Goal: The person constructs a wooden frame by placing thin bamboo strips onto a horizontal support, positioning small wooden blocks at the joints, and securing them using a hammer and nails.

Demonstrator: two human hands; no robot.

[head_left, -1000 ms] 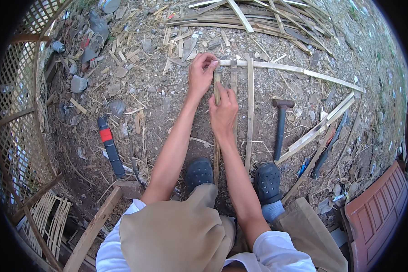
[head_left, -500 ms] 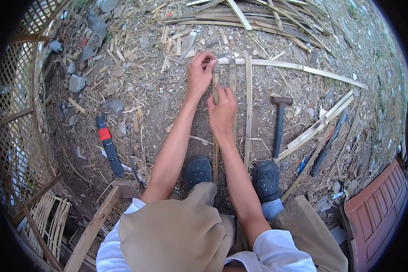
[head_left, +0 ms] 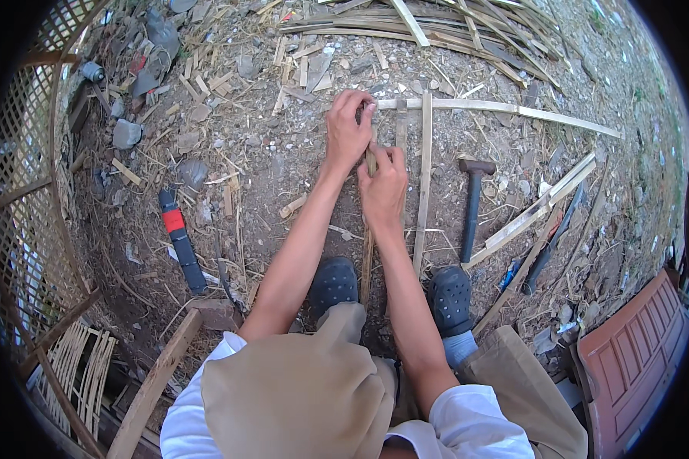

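My left hand (head_left: 350, 131) is closed at the left end of a long pale wooden strip (head_left: 486, 104) that runs off to the right. Its fingertips pinch where this strip meets a lengthwise wooden strip (head_left: 367, 264). Just nearer to me, my right hand (head_left: 384, 186) is closed around that lengthwise strip, thumb and fingers on its two sides. Two more lengthwise pieces, a darker strip (head_left: 402, 126) and a lighter strip (head_left: 424, 180), meet the crosswise one to the right of my hands. My fingers hide the joint itself.
A hammer (head_left: 471, 214) lies to the right, beside paired pale strips (head_left: 532, 210) and a dark-handled blade (head_left: 555, 241). To the left is a dark sheath with a red band (head_left: 180, 241). Piled strips (head_left: 452, 34) lie far off; a lattice panel (head_left: 27, 153) stands left, a reddish-brown panel (head_left: 635, 352) right.
Both hands have shifted slightly right, and the far ends of the strips have moved a little the same way. Both hands keep their hold.
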